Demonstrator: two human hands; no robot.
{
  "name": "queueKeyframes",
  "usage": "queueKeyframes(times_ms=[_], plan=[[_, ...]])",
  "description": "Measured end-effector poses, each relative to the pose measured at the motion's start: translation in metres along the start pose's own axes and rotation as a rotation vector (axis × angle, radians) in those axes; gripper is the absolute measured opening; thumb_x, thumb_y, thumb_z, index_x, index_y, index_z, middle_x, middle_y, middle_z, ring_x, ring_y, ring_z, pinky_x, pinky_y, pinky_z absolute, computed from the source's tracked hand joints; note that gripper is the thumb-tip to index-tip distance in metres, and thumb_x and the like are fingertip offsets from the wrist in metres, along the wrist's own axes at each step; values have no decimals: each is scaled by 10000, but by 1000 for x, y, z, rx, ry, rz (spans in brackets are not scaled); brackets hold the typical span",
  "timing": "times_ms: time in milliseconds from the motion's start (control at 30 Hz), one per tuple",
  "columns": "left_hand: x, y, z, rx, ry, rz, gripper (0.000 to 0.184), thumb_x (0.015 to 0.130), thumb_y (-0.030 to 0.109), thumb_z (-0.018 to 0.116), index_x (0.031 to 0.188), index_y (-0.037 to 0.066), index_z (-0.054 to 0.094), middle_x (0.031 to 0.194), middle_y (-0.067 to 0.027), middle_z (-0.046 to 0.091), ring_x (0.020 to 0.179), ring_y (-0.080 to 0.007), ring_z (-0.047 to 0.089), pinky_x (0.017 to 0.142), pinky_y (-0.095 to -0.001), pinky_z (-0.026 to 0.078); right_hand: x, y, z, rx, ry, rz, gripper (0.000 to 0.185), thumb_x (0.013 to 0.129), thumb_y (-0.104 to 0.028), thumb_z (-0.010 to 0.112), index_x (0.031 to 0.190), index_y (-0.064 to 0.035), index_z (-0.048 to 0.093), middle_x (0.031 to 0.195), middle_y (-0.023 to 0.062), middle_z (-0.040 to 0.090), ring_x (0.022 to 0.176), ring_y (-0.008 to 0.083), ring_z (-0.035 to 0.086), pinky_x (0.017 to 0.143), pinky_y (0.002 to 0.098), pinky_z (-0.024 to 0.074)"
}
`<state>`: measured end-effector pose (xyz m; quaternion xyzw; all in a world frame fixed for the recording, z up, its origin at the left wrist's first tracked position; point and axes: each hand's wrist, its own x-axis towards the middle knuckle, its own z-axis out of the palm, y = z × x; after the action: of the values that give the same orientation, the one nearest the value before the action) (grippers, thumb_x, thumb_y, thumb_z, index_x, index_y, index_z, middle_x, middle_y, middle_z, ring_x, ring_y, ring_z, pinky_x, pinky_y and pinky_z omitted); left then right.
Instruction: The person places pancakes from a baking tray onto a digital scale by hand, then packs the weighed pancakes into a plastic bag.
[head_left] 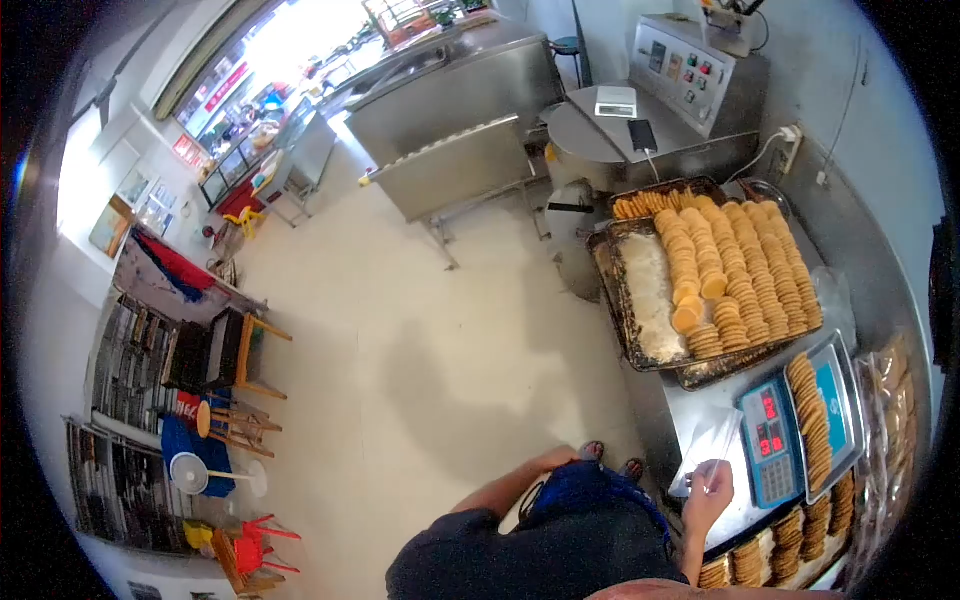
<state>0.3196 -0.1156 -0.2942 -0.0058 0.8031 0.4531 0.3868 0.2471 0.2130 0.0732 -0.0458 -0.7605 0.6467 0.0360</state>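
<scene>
My right hand (708, 492) is closed on a clear plastic bag (708, 438) above the metal counter. Just to its right stands a blue weighing scale (772, 440) with red lit digits. A row of round flat biscuits (810, 420) lies along the left side of the scale's pan (838, 375). My left hand (556, 459) rests at my waist against dark blue clothing, and its fingers are not clear to see. Beyond the scale, a dark baking tray (640, 365) bears several long rows of biscuits (745, 275), with a bare floury strip along its left side.
More biscuits (785, 545) lie in a tray below the scale. Plastic-wrapped packs (890, 400) line the right wall. A phone (641, 135) and a small white scale (616, 102) sit on a steel machine. Stools (235, 425) and a white fan (190, 473) stand left across the floor.
</scene>
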Motion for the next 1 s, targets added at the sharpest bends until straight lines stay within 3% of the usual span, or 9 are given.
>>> queueKeyframes(times_ms=[100, 267, 400, 467, 533, 600, 733, 833, 1000], plan=[[-67, 127, -88, -419, -33, 182, 543, 1005, 517, 629, 1251, 41, 715, 1130, -95, 757, 1085, -239, 692, 966, -381, 516, 3, -4, 12, -101, -56, -53, 93, 822, 68, 577, 853, -18, 559, 805, 39, 560, 732, 116, 541, 672, 277, 503], [-59, 129, -109, -604, 262, 147, 524, 1068, 440, 575, 1425, 59, 620, 1416, -95, 648, 1320, -199, 578, 1123, -336, 429, 13, -7, 37, -81, 0, -6, 75, 859, 32, 611, 864, -28, 565, 811, 43, 584, 746, 120, 549, 687, 287, 485], [-84, 116, -53, -431, -103, 2, 658, 1066, 534, 509, 1503, 43, 531, 1547, -119, 528, 1411, -249, 493, 1181, -385, 368, 14, 3, 43, -247, 61, -36, 90, 870, -16, 661, 875, -15, 571, 791, 71, 574, 746, 142, 564, 679, 309, 489], [-83, 86, -45, -348, -435, -61, 748, 1052, 602, 489, 1523, 21, 501, 1550, -125, 523, 1413, -274, 493, 1191, -383, 347, 11, -1, 40, -368, 78, -154, 141, 852, -83, 696, 926, -2, 607, 852, 129, 587, 766, 257, 591, 701, 375, 492], [-66, 36, -37, -543, -369, -145, 735, 1045, 599, 506, 1507, 27, 528, 1545, -135, 526, 1426, -261, 477, 1187, -374, 342, 12, -15, 36, -413, 106, -84, 215, 816, -96, 683, 1008, -10, 638, 921, 172, 621, 832, 365, 618, 763, 430, 522], [-47, 16, -50, -170, -560, -173, 671, 1044, 562, 526, 1436, 19, 571, 1444, -134, 576, 1339, -253, 524, 1137, -368, 379, 17, -10, 21, -391, 154, -268, 268, 832, -87, 669, 1092, -26, 670, 953, 175, 635, 872, 394, 641, 774, 469, 543], [-26, 137, -91, 747, -361, -151, 465, 1039, 416, 606, 1149, -15, 741, 1041, -126, 774, 989, -221, 712, 935, -345, 525, 13, -13, -12, -431, 368, -231, 475, 821, -30, 645, 1288, -104, 685, 1002, 149, 661, 900, 369, 670, 767, 444, 560], [-5, 191, -87, 241, -288, 2, 258, 1007, 236, 670, 967, -11, 731, 813, -77, 757, 792, -186, 713, 806, -313, 547, 5, -4, -45, -478, 470, -209, 506, 821, -10, 648, 1311, -131, 679, 996, 132, 659, 887, 349, 673, 741, 438, 563], [-53, 387, -34, -154, -428, 407, 239, 1054, 211, 607, 1110, -21, 622, 1071, -155, 719, 949, -207, 679, 903, -361, 550, -19, 40, -77, -719, 632, -184, 554, 826, -33, 652, 1366, -154, 639, 1041, 126, 651, 927, 329, 662, 713, 430, 563]])
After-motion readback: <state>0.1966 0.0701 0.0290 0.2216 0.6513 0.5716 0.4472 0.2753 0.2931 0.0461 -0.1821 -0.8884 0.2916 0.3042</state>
